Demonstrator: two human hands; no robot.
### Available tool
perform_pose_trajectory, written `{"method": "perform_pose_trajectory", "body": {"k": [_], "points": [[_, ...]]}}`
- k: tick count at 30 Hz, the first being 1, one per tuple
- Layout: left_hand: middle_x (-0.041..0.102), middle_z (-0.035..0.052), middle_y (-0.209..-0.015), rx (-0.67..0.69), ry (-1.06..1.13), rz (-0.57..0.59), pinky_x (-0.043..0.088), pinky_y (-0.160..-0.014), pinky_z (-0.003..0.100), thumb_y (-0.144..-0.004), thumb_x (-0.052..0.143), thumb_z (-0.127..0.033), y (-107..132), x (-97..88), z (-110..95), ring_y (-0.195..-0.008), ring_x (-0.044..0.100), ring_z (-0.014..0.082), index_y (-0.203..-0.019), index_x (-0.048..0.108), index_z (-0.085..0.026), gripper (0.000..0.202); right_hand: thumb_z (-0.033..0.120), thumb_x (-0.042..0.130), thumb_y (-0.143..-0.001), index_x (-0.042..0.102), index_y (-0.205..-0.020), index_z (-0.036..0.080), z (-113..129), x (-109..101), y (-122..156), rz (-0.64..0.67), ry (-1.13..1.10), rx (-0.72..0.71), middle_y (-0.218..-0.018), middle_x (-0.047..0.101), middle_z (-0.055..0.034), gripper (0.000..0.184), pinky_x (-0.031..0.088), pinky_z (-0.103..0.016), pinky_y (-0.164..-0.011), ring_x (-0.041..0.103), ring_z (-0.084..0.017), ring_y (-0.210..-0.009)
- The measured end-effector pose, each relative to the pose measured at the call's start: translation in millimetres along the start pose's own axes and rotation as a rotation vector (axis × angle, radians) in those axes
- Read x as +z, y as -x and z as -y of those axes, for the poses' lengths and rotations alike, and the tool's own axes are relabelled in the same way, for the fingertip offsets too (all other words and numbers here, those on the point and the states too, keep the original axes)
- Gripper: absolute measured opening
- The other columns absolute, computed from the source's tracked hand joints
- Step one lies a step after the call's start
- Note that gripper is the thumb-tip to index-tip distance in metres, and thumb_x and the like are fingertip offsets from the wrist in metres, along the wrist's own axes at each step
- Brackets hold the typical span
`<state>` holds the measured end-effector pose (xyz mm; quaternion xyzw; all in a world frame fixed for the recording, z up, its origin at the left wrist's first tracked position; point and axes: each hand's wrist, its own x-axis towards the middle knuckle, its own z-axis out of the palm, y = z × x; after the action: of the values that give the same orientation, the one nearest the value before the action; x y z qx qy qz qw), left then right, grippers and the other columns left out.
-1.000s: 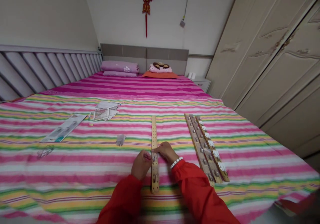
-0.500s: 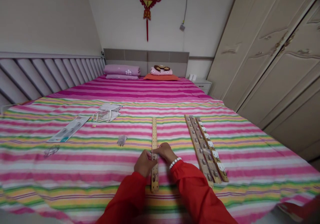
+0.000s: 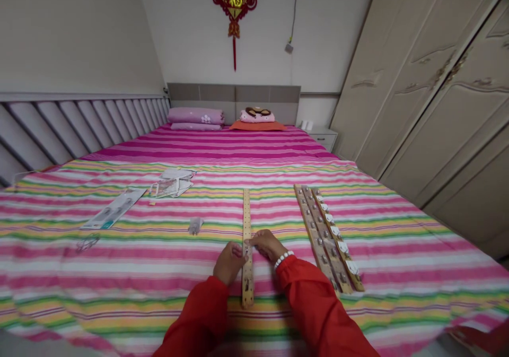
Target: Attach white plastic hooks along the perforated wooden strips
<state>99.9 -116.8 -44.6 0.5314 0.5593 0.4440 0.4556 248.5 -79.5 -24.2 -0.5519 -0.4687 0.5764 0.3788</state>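
Observation:
A narrow wooden strip [image 3: 247, 214] with a row of small holes lies lengthwise before me on the striped cloth. Small metal pieces are on its near part, one of them a metal fitting [image 3: 247, 284] close to the near end. My left hand [image 3: 229, 264] is closed at the strip's left edge, its thumb over the wood. From the right, my right hand [image 3: 268, 244], wearing a white bead bracelet, has its fingers pressed together on the strip's face. Whatever small part is between those fingertips is hidden.
Three strips with metal fittings [image 3: 324, 235] lie to the right, one bearing white pieces. A small clear bag [image 3: 195, 225], a flat package [image 3: 115, 208], a loose wire bundle [image 3: 87, 243] and crumpled packaging [image 3: 173, 182] are on the left. Rolled bedding [image 3: 196, 116] sits by the headboard.
The right hand has drawn slightly back to the right, uncovering a bit more of the strip between the hands. The left hand stays at the strip's edge. The whole view has shifted a little.

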Motion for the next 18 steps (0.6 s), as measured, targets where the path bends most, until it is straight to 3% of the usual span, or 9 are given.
{"method": "perform_pose_trajectory", "body": {"k": [9,14,16,18], "points": [[0.055,-0.0052,-0.056,-0.057,0.113,0.038,0.041,-0.060,0.024,-0.048,0.067,-0.011,-5,-6.2,-1,-0.058,0.052,0.0108,-0.060,0.054,-0.017,0.019,0.029,0.071,-0.055,0.041,-0.047,0.022,-3,-6,9,0.052,-0.141,0.037,-0.030,0.032,0.0117,0.033,0.010,-0.020,-0.033,0.019,-0.003,-0.030],[0.054,-0.0056,-0.055,-0.081,0.166,0.092,0.039,-0.056,0.023,-0.048,0.075,-0.021,3,-10.8,-10,-0.054,0.050,0.0093,-0.061,0.053,-0.017,0.025,0.041,0.068,-0.059,0.042,-0.054,0.022,-12,-8,14,0.036,-0.242,-0.052,-0.031,0.032,0.0124,0.033,0.010,-0.020,-0.032,0.020,-0.003,-0.029],[0.056,-0.0048,-0.053,-0.111,0.174,0.130,0.036,-0.051,0.022,-0.050,0.076,-0.029,4,-18.5,-13,-0.050,0.048,0.0093,-0.063,0.054,-0.018,0.028,0.044,0.067,-0.062,0.043,-0.055,0.022,-16,-7,14,-0.001,-0.281,-0.096,-0.031,0.032,0.0125,0.034,0.010,-0.021,-0.032,0.020,-0.004,-0.028],[0.057,-0.0034,-0.053,-0.090,0.182,0.087,0.036,-0.048,0.022,-0.052,0.075,-0.037,2,-31.9,-16,-0.049,0.050,0.0106,-0.065,0.055,-0.018,0.030,0.045,0.067,-0.063,0.042,-0.055,0.022,-19,-7,14,-0.020,-0.297,-0.125,-0.031,0.032,0.0121,0.035,0.009,-0.020,-0.032,0.020,-0.004,-0.028]]}}
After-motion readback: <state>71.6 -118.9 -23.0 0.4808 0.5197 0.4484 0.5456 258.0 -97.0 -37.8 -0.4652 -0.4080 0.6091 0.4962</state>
